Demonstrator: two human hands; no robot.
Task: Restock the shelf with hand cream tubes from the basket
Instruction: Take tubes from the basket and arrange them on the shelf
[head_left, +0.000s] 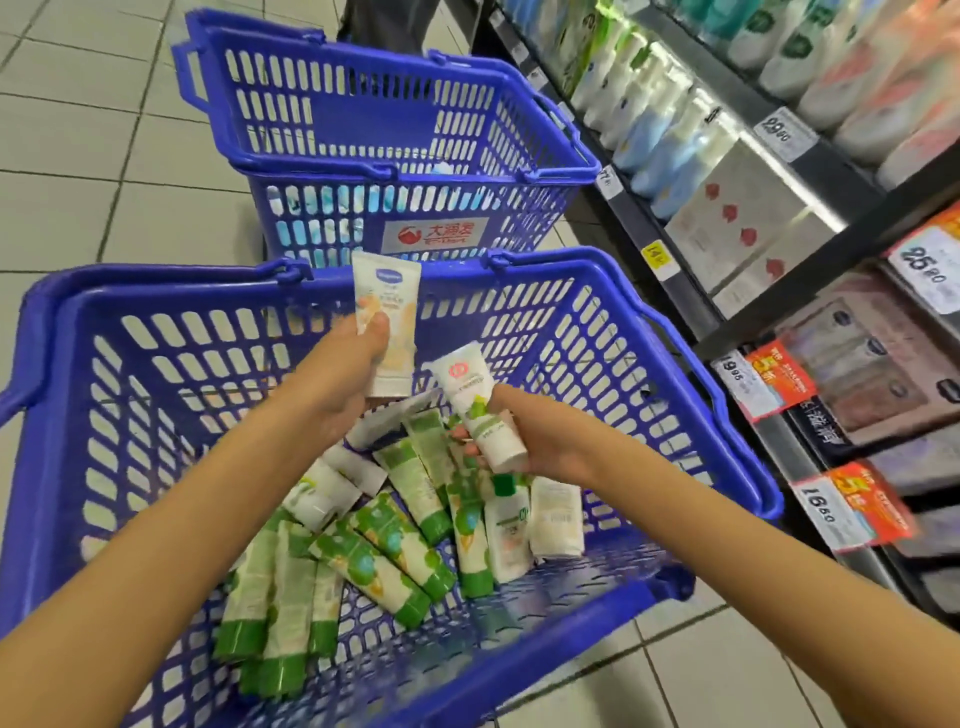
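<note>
A blue plastic basket (156, 332) stands on the floor in front of me with several hand cream tubes (384, 551) lying in it, most white with green caps. My left hand (343, 374) holds a white tube with a yellow print (392, 291) upright above the basket. My right hand (530, 436) grips a white tube with a red logo and green leaves (478, 405), tilted, just above the pile. The shelf (810, 156) runs along the right side.
A second blue basket (395, 171) stands behind the first, nested on another. The shelves at the right carry bottles, boxed items and price tags (852, 512). Grey floor tiles (78, 156) lie to the left. A person's legs show at the top.
</note>
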